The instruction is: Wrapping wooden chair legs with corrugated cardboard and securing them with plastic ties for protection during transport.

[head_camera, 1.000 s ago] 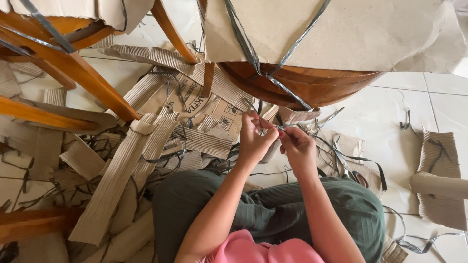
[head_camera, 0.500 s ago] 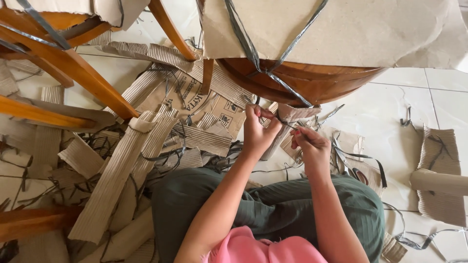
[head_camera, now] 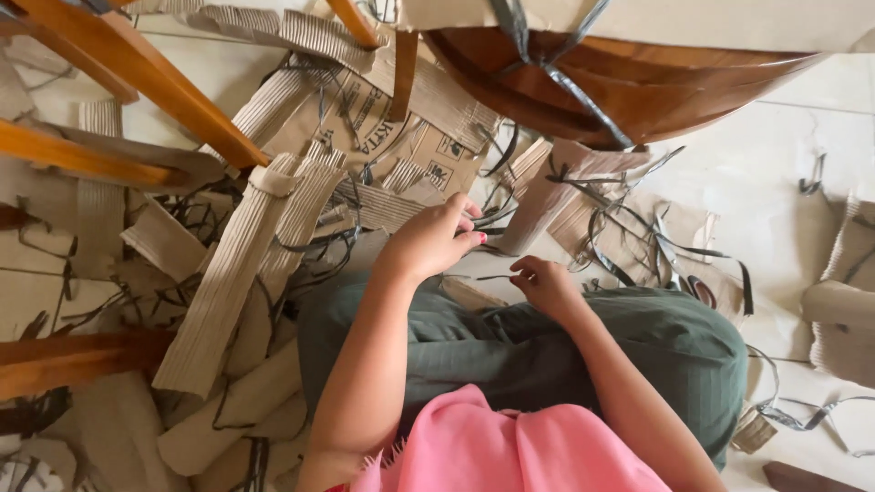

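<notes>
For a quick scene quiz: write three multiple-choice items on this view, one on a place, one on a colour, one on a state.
1. Where is the left hand?
A. over the strewn corrugated cardboard strips
B. on the wooden chair leg
C. in the lap

2. What colour are the person's ribbed trousers?
A. blue
B. dark green
C. white

3. What does the right hand pinch?
A. a cardboard tube
B. scissors
C. a thin dark plastic strap

Answers: A, its fingers spread above the cardboard pile; B, the cloth across the lap is dark green; C, a thin dark strand leaves its pinched fingertips.
</notes>
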